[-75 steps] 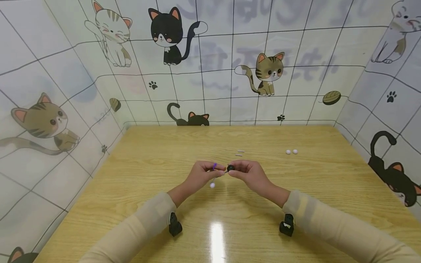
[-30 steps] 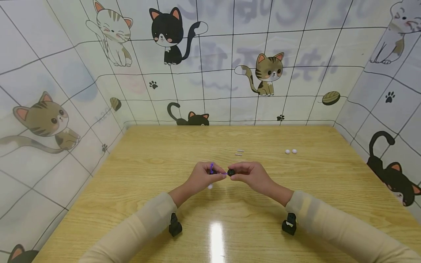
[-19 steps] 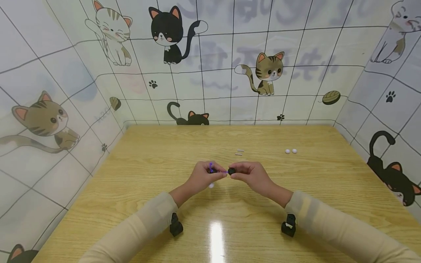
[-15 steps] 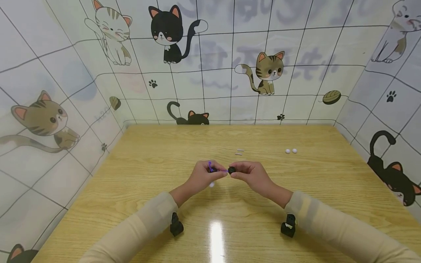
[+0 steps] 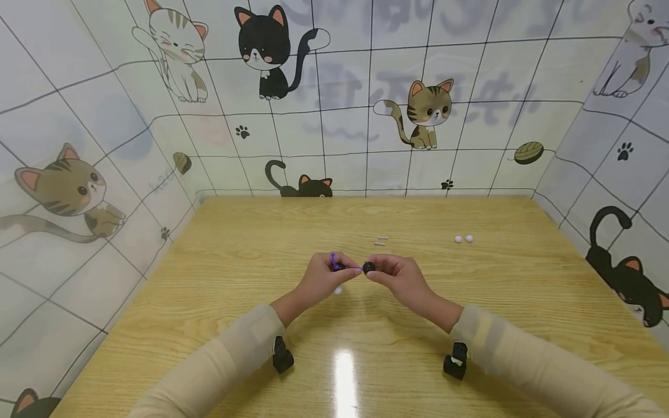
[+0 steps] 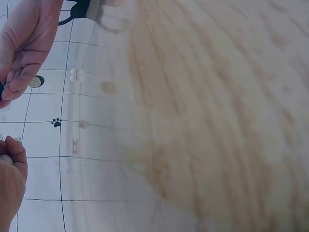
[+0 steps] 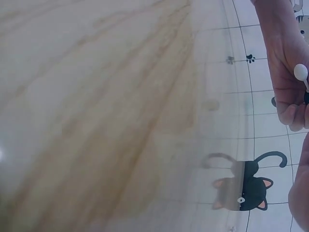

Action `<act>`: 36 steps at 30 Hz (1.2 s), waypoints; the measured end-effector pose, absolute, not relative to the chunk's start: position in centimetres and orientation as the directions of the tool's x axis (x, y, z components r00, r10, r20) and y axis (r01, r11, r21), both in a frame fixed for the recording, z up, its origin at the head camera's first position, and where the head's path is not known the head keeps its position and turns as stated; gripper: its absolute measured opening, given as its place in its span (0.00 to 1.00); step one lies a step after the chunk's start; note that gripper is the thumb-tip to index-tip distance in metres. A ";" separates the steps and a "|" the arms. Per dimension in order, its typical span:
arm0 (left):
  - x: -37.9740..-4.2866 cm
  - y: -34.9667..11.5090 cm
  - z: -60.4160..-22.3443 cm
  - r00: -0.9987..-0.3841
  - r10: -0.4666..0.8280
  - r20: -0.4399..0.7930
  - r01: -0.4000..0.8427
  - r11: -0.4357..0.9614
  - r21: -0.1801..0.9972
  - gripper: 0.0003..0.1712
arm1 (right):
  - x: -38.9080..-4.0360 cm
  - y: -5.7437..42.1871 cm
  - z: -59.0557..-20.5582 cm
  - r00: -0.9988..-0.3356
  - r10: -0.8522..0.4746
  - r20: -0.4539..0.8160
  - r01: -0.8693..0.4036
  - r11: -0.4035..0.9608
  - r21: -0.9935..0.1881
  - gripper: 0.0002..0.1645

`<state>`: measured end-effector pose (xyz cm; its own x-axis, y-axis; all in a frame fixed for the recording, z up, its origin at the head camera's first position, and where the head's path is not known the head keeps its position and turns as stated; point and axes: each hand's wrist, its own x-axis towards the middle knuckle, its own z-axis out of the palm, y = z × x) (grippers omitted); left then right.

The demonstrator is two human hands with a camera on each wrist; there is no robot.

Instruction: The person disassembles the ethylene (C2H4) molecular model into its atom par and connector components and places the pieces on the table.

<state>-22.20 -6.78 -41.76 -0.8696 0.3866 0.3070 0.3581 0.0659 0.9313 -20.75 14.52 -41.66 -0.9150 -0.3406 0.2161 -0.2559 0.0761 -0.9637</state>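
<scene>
In the head view the hands meet over the middle of the table. The left hand (image 5: 323, 275) pinches a small ball-and-stick model, its black ball (image 5: 340, 267) partly hidden by the fingers. A purple stick (image 5: 333, 259) rises from it, and a white ball (image 5: 338, 290) shows below the hand. The right wrist view shows this white ball (image 7: 301, 72) on a short white stem. Between thumb and fingers the right hand (image 5: 401, 274) grips another black ball (image 5: 369, 267). Another purple connector (image 5: 360, 269) bridges the gap from the left fingertips to this ball.
Two small pale sticks (image 5: 380, 241) lie on the wooden table (image 5: 251, 232) beyond the hands. Two white balls (image 5: 463, 239) sit side by side farther right. Cat-printed walls (image 5: 345, 133) enclose the table's back and sides.
The left hand has turned its model, so its black ball and upright purple stick show more. The right-hand black ball now meets a purple connector. The white ball sits closer under the left hand.
</scene>
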 end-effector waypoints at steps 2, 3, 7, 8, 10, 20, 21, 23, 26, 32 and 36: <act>-22.1 -6.8 -41.7 -0.874 0.386 0.296 0.349 0.073 0.934 0.06 | -20.7 14.5 -41.7 -0.914 -0.342 0.217 -0.259 0.081 -0.962 0.14; -22.1 -6.8 -41.8 -0.875 0.385 0.293 0.348 0.080 0.934 0.06 | -20.6 14.5 -41.7 -0.913 -0.344 0.220 -0.263 0.082 -0.961 0.14; -21.8 -6.7 -41.4 -0.876 0.385 0.289 0.346 0.086 0.934 0.06 | -20.5 14.5 -41.7 -0.905 -0.350 0.242 -0.286 0.078 -0.955 0.13; -21.6 -6.7 -41.0 -0.877 0.386 0.287 0.345 0.088 0.934 0.05 | -20.5 14.5 -41.7 -0.904 -0.350 0.247 -0.291 0.079 -0.953 0.13; -21.1 -6.7 -40.2 -0.877 0.388 0.282 0.341 0.090 0.936 0.05 | -20.5 14.6 -41.7 -0.902 -0.351 0.252 -0.297 0.080 -0.952 0.12; -20.2 -6.5 -38.8 -0.868 0.407 0.286 0.348 0.085 0.934 0.05 | -20.2 14.7 -41.7 -0.899 -0.349 0.265 -0.307 0.068 -0.949 0.12; -20.2 -6.5 -38.7 -0.867 0.408 0.285 0.346 0.085 0.934 0.05 | -20.2 14.7 -41.7 -0.899 -0.349 0.266 -0.307 0.068 -0.949 0.12; -20.2 -6.5 -38.7 -0.868 0.412 0.279 0.340 0.082 0.937 0.05 | -20.2 14.8 -41.8 -0.899 -0.347 0.265 -0.306 0.067 -0.950 0.12; -20.2 -6.5 -38.7 -0.867 0.417 0.274 0.333 0.076 0.940 0.05 | -20.1 14.9 -41.8 -0.902 -0.345 0.261 -0.303 0.072 -0.950 0.11; -20.2 -6.3 -38.5 -0.861 0.420 0.288 0.347 0.069 0.935 0.05 | -19.9 14.9 -41.5 -0.909 -0.324 0.261 -0.299 0.075 -0.951 0.13; -20.1 -6.3 -38.4 -0.863 0.415 0.287 0.354 0.092 0.931 0.04 | -19.8 14.8 -41.5 -0.912 -0.302 0.277 -0.316 0.088 -0.945 0.14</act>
<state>-20.09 -6.29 -38.41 -0.8633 0.4148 0.2874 0.3541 0.0923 0.9307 -19.79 14.78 -41.53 -0.9120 -0.3024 0.2771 -0.3160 0.0875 -0.9447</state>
